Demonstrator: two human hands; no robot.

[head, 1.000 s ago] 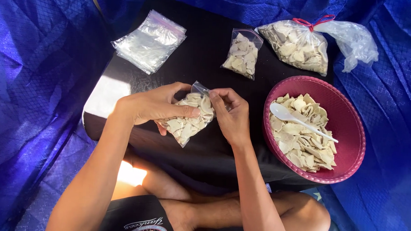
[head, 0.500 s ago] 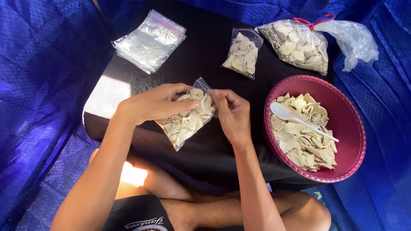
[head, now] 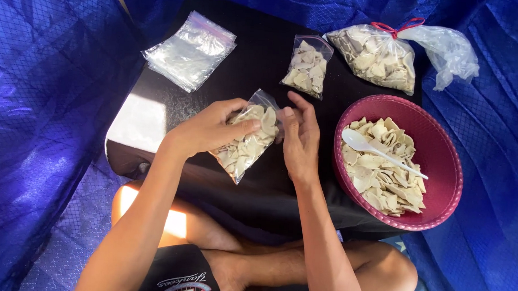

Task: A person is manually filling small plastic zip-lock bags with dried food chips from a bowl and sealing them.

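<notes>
1. Centrally, in the head view, a small clear bag of pale chips [head: 246, 142] is held above the near part of the black table [head: 256, 59]; its long axis runs on a slant, mouth up toward the far right, closed bottom down toward the near left.
2. The left hand [head: 211, 129] curls over the bag's upper left side, thumb and fingers closed on it; the right hand [head: 299, 138] pinches the bag's top corner, fingers nearly closed.
3. A stack of empty clear bags [head: 189, 50] lies flat at the far left of the table; a filled small bag [head: 306, 67] lies at the far middle, long axis running near to far.
4. A large clear sack of chips [head: 377, 55], tied with a red band, sits at the far right.
5. A round dark-red bowl [head: 442, 152] at the right holds more chips and a white spoon [head: 373, 149], handle pointing near right.
</notes>
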